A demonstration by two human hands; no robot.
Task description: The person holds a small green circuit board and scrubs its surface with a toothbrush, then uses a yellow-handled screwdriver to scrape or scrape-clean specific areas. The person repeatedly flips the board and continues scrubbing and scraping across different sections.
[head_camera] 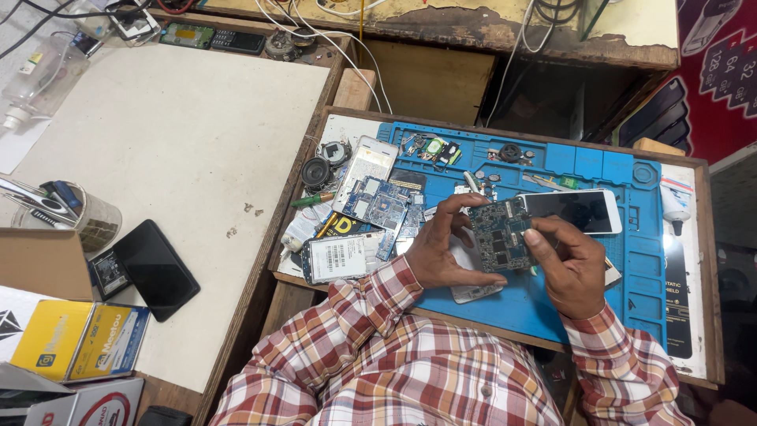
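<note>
Plaid sleeves [371,347] nearest cam; both hands pinch a small circuit board [498,234] by its edges, above the blue mat [599,260] on the counter. Left hand [441,248] grips left edge, right hand [569,264] the right. Board looks light, stiff, fragile w/ tiny chips, so edge hold seems best.

Both hands, left [443,251] and right [569,264], are raised together, fingers curled in a pinch, palms facing.

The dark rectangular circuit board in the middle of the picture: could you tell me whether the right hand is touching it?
Touching. The head view shows the right hand with fingertips pressed on the right edge of the dark rectangular circuit board, no gap between them.
</note>
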